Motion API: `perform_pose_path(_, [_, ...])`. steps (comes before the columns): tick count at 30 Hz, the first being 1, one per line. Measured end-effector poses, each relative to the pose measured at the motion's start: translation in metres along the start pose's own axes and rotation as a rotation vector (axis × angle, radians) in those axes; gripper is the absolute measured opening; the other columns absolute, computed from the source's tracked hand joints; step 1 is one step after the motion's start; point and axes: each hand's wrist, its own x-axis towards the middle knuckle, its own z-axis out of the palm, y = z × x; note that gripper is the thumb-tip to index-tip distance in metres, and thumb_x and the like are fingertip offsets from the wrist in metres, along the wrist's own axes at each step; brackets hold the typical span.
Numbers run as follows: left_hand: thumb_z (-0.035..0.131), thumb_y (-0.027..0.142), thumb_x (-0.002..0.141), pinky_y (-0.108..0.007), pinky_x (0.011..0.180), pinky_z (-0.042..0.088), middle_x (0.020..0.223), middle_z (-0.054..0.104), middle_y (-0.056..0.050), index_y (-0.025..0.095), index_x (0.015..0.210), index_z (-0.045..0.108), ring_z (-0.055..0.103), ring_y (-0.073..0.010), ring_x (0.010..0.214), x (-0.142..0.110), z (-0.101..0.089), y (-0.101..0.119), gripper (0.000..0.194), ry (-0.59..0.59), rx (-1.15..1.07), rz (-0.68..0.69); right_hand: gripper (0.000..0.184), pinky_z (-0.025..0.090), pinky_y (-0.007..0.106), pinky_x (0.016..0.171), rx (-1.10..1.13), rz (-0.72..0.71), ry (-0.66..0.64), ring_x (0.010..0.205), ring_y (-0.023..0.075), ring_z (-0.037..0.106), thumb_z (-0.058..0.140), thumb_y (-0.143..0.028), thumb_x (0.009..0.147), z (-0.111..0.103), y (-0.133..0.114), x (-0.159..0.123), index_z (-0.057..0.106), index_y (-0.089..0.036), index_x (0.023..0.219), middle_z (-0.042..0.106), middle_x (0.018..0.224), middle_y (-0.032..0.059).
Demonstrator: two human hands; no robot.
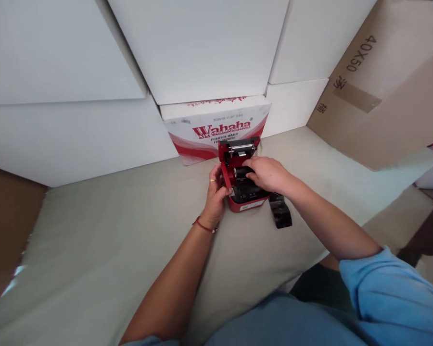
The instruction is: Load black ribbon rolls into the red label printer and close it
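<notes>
A red and black label printer (247, 205) stands on the cloth-covered surface with its lid (238, 145) raised. My left hand (215, 197) grips the printer's left side, thumb on the near edge and fingers around the outside wall. Inside the printer, the fingers of my right hand (269, 174) close on a black ribbon roll (241, 172), whose pale core shows at the left end. A length of wrinkled black ribbon (281, 212) lies on the surface at the printer's right. My right fingers partly hide the roll and the inside of the printer.
A Wahaha water carton (216, 127) stands right behind the printer. White boxes (205, 48) are stacked along the back. Large brown cardboard (389, 110) leans at the right, and a brown box (10, 216) stands at the left edge. Pale green cloth (111, 240) covers the surface.
</notes>
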Motion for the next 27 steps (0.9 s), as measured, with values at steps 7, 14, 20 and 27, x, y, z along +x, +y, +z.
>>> perform_pose_path(7, [0.078, 0.035, 0.083, -0.045, 0.123, 0.055, 0.172, 0.057, -0.006, 0.037, 0.158, 0.054, 0.061, -0.0310, 0.153, -0.001, 0.002, 0.002, 0.079, 0.014, 0.025, 0.009, 0.044, 0.060, 0.038, 0.095, -0.029, 0.053, 0.004, 0.129, 0.0354, 0.079, 0.067, -0.019, 0.104, 0.006, -0.005, 0.025, 0.080, -0.029, 0.145, 0.085, 0.139, 0.0129])
perform_pose_path(14, [0.076, 0.033, 0.082, -0.049, 0.131, 0.050, 0.173, 0.058, -0.008, 0.034, 0.161, 0.053, 0.057, -0.0327, 0.158, -0.002, 0.002, 0.002, 0.081, 0.020, 0.044, 0.017, 0.044, 0.060, 0.039, 0.106, 0.027, 0.006, 0.012, 0.135, 0.0327, 0.077, 0.069, -0.023, 0.106, 0.012, -0.002, 0.028, 0.080, -0.029, 0.148, 0.083, 0.147, 0.0105])
perform_pose_path(20, [0.079, 0.050, 0.091, -0.049, 0.132, 0.049, 0.170, 0.059, -0.007, 0.036, 0.159, 0.056, 0.058, -0.0332, 0.157, -0.005, 0.005, 0.004, 0.073, 0.025, 0.096, 0.085, 0.030, 0.055, 0.044, 0.123, 0.400, -0.388, 0.223, 0.134, 0.0265, 0.077, 0.064, -0.026, 0.113, 0.028, 0.022, -0.026, 0.087, -0.020, 0.130, 0.086, 0.138, 0.0121])
perform_pose_path(27, [0.072, 0.046, 0.103, -0.067, 0.141, 0.034, 0.149, 0.066, -0.012, 0.028, 0.137, 0.075, 0.053, -0.0403, 0.159, -0.036, 0.031, 0.041, 0.039, 0.172, 0.681, 0.553, 0.030, 0.052, 0.055, 0.131, 0.585, -0.529, 0.382, 0.143, 0.0267, 0.075, 0.062, -0.028, 0.114, 0.069, 0.052, -0.071, 0.086, -0.026, 0.131, 0.084, 0.147, 0.0115])
